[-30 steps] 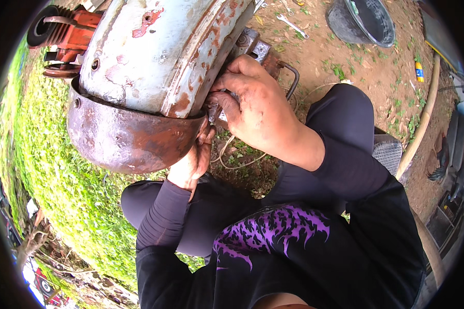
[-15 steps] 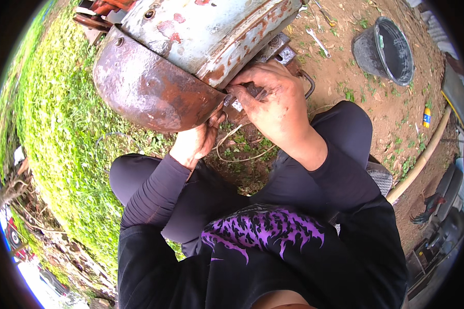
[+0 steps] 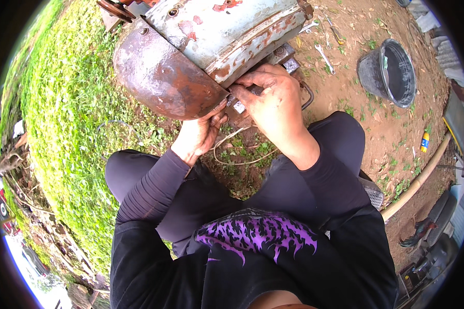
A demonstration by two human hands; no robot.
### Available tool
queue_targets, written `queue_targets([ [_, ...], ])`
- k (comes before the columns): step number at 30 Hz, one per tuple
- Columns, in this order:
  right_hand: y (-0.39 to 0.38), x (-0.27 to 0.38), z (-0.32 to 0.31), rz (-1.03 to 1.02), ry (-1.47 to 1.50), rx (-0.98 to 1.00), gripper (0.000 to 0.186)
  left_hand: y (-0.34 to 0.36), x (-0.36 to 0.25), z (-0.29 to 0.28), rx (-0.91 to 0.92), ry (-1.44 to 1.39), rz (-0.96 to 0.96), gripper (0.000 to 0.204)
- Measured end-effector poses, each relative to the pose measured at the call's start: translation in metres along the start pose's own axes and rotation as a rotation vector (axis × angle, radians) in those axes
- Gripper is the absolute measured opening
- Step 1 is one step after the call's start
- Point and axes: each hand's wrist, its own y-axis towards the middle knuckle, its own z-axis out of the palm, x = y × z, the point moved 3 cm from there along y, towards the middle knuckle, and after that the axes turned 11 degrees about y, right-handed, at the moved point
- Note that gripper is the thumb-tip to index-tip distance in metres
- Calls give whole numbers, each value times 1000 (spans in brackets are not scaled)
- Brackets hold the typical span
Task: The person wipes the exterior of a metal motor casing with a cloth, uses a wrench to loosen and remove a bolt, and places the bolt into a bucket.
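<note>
A machine with a worn, pale grey metal drum fills the top of the view, and a rounded, rusty brown end cover caps its near left end. My left hand is at the cover's lower edge, palm turned up, its curled fingers partly hidden under the rim. Against the drum's lower edge, just right of the cover, my right hand has thumb and fingers drawn together. What either hand grips is hidden or too small to name. A metal bracket with bolts shows between the hands.
Below the machine, a thin cord loops on the ground between my legs. Spanners lie on the dirt at right, near a black bucket. Farther right are a small yellow bottle, a long pole and a rooster.
The view has shifted a little, so the machine sits slightly higher and farther right. Both hands stay at the same edge, with the right fingers slightly rearranged.
</note>
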Motion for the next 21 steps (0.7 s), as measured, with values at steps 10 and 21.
queue_targets([
  [10, -4, -7, -2, 38, 44, 7, 14, 2, 2, -4, -17, 17, 15, 14],
  [21, -1, -4, -7, 113, -32, 112, 16, 1, 0, -3, -9, 14, 8, 17],
])
